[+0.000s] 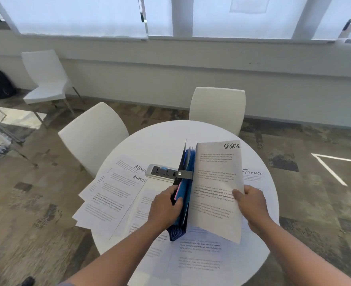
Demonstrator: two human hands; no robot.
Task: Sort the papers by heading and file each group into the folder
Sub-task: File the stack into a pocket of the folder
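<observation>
Standing near the table's (129, 145) middle, the folder (186, 193) is being gripped by the left hand (165, 209) while the right hand (252, 205) is pinching the SPORTS papers (216, 188), which should be sliding squarely into 1 spread pocket.

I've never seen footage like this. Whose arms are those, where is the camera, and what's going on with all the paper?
No machine here: a person wears a camera on the head, looking down at their own hands. The left hand grips a blue accordion folder standing upright on a round white table. The right hand holds a sheet headed SPORTS beside the folder's open top. Sheets headed ADMIN lie fanned on the left, one headed FINANCE on the right, more near the person. White chairs stand behind the table.
</observation>
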